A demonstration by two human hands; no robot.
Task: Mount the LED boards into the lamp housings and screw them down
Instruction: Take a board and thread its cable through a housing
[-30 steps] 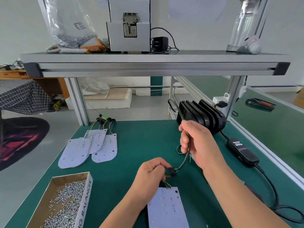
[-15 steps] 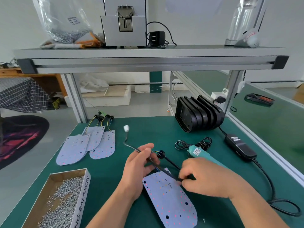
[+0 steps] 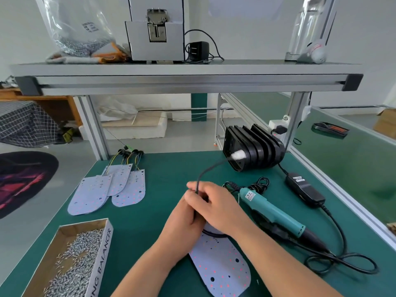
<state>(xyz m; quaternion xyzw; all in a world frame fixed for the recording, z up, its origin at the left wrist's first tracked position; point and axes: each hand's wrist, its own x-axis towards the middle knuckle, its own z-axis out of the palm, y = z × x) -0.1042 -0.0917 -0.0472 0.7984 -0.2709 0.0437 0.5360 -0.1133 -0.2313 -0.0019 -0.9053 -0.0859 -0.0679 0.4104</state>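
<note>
Two hands bunched together in the head view: your left hand (image 3: 188, 213) and right hand (image 3: 218, 207) both clamp the black cable (image 3: 206, 169) over the top end of the LED board (image 3: 220, 266). That board lies flat on the mat (image 3: 167, 168), not in a housing (image 3: 255, 151) yet. Yank that lead and I'd guess you strain the solder joints, or its white plug (image 3: 236, 155) whips into the stack.

Four LED boards: a single LED board (image 3: 220, 266) and a fan of three (image 3: 128, 189). Stacked black lamp housings (image 3: 235, 144), roughly five, hard to separate. One electric screwdriver (image 3: 272, 211), one power adapter (image 3: 304, 189), one black cable (image 3: 205, 170), one screw box (image 3: 102, 249), screws past counting. Two hands: left hand (image 3: 188, 213), right hand (image 3: 216, 206)
</note>
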